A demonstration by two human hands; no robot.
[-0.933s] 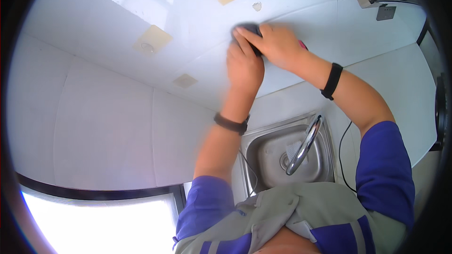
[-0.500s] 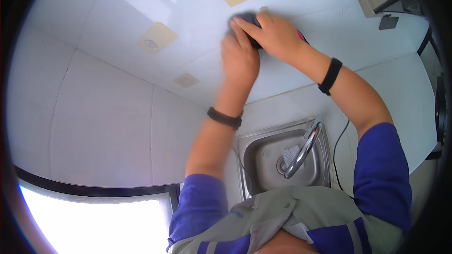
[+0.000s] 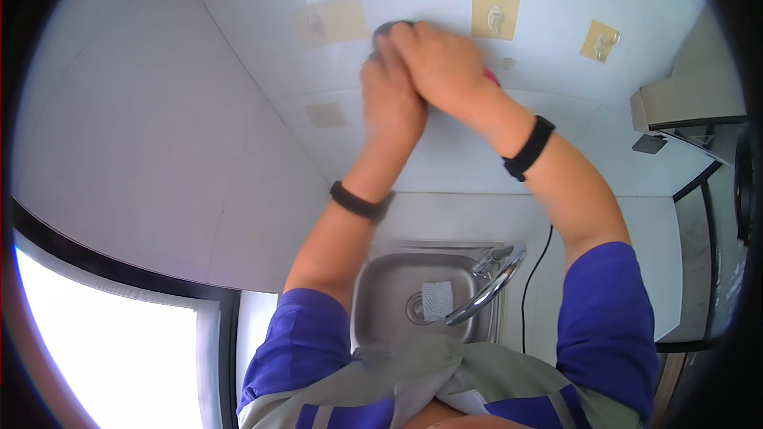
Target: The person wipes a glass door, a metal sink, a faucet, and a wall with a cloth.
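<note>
Both hands are raised and close together at the white wall panel. My right hand [image 3: 445, 63] is wrapped over a dark rounded object [image 3: 388, 29] with a pink part [image 3: 491, 76] showing by the wrist; its kind is mostly hidden. Just below and to the left, my left hand [image 3: 393, 99] has its fingers closed against the same object, overlapping the right fingers; they are slightly blurred. A yellowish patch with a clear hook [image 3: 316, 25] lies left of the hands, and another hook patch [image 3: 496, 17] sits to their right.
Further right are a third hook patch [image 3: 600, 41] and a boxy beige appliance [image 3: 691, 103]. Below stands a steel sink [image 3: 381, 294] with a chrome faucet [image 3: 489, 290] and a white perforated piece [image 3: 437, 300]. A black cable [image 3: 524, 294] runs beside it. A bright window [image 3: 111, 342] is lower left.
The whole view has shifted and turned, with the sink now further left. Both hands stay together on the dark object, which now sits between two hook patches.
</note>
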